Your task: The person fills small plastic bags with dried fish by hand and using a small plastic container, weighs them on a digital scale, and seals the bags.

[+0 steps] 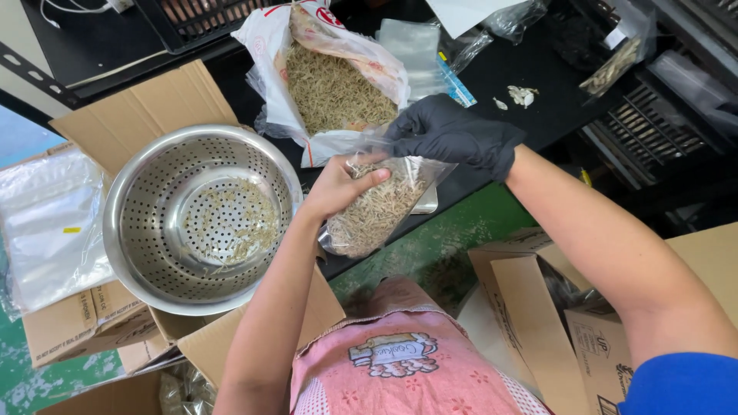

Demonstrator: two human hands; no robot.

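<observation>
Left hand (338,188), gloved right hand (453,138): grips closed on filled clear bag (377,211).

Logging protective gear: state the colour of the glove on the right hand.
Black; the glove shows in the head view, pinching the clear bag.

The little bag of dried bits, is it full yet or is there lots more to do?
The small clear bag already looks mostly filled. The bare left hand and gloved right hand hold it at its top, not visibly sealed. Left: the big bag holds plenty, and scraps remain in the colander.
</observation>
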